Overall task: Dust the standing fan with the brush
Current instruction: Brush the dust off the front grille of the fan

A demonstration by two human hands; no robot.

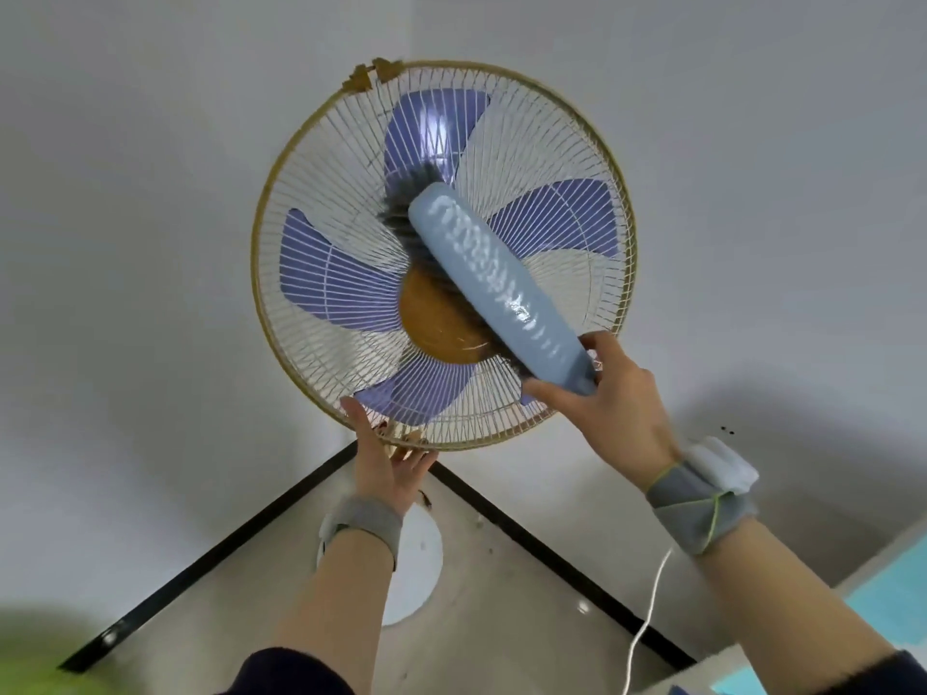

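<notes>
The standing fan [321, 313] fills the middle of the view, its round wire grille tilted up toward me, with purple blades and an orange hub behind the wires. A light blue brush [494, 280] with dark bristles lies diagonally across the grille, over the hub. My right hand [607, 403] grips the brush's lower end at the grille's lower right. My left hand [386, 459] holds the bottom rim of the grille from below, thumb on the rim, fingers curled behind it.
The fan stands in a room corner between two white walls with black skirting. Its white round base [416, 569] sits on the beige floor below. A white cord [647, 619] trails on the floor at right. A light blue surface [893, 594] shows at the lower right edge.
</notes>
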